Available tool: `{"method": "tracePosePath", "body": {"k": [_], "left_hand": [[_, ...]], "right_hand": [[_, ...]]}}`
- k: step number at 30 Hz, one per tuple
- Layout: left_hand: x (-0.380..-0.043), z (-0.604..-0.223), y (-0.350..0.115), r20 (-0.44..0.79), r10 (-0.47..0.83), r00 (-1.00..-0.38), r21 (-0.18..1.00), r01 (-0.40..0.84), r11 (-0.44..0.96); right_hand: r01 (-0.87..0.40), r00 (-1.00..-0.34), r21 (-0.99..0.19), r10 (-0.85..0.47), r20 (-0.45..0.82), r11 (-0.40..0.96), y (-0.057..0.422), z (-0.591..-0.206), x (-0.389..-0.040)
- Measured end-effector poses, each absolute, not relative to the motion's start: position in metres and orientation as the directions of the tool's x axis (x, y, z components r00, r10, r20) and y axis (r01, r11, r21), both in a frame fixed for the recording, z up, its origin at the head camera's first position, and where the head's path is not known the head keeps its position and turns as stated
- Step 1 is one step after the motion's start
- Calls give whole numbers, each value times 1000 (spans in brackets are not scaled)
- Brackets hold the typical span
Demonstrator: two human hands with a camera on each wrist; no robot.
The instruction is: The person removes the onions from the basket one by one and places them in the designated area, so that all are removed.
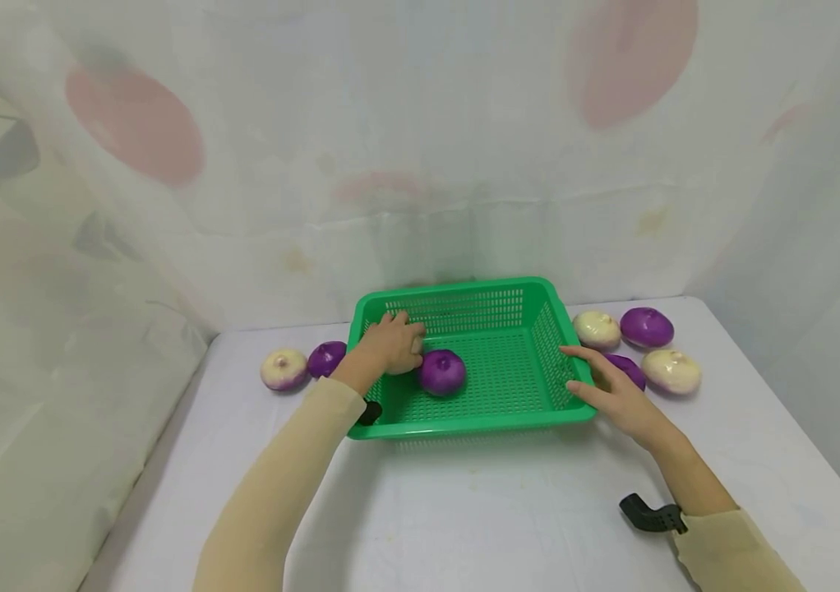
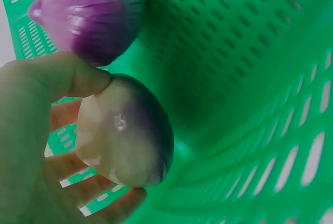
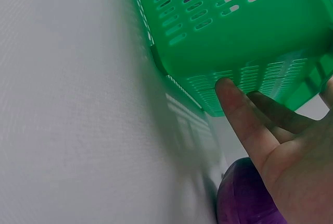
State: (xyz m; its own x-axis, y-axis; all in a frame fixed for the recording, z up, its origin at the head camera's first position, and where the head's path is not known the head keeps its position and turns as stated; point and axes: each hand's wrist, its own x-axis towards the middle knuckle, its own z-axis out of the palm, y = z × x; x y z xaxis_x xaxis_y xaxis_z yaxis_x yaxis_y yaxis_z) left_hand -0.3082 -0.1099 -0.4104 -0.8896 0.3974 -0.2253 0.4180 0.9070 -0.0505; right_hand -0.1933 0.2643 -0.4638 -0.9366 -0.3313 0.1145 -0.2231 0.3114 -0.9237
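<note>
A green plastic basket [image 1: 464,425] stands on the table. My left hand [image 1: 393,344] reaches into its left part and grips a pale-and-purple turnip [image 2: 125,130], thumb on one side and fingers around the other. Beside that hand, a purple turnip [image 1: 442,372] sits on the basket floor. At the basket's right end is my right hand [image 1: 616,399], its fingers extended at the rim. In the right wrist view, extended fingers [image 3: 242,117] lie against the outside of the basket wall. A purple turnip [image 3: 247,193] shows below that hand.
Left of the basket lie a pale turnip [image 1: 284,369] and a purple turnip [image 1: 327,359]. To its right are several more, among them a purple turnip [image 1: 647,327] and a pale turnip [image 1: 672,372]. A patterned white curtain [image 1: 420,164] hangs behind the table [image 1: 479,510].
</note>
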Motion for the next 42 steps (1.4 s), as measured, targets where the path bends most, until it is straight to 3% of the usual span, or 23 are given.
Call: {"method": "tracePosePath", "body": {"k": [24, 42], "left_hand": [[-286, -367, -101, -96, 523, -847, -63, 530, 846], [-254, -336, -135, 38, 545, -838, -29, 544, 838]], "right_hand": [[-224, -939, -910, -327, 105, 349, 267, -463, -191], [-216, -936, -920, -336, 101, 326, 265, -463, -192]]}}
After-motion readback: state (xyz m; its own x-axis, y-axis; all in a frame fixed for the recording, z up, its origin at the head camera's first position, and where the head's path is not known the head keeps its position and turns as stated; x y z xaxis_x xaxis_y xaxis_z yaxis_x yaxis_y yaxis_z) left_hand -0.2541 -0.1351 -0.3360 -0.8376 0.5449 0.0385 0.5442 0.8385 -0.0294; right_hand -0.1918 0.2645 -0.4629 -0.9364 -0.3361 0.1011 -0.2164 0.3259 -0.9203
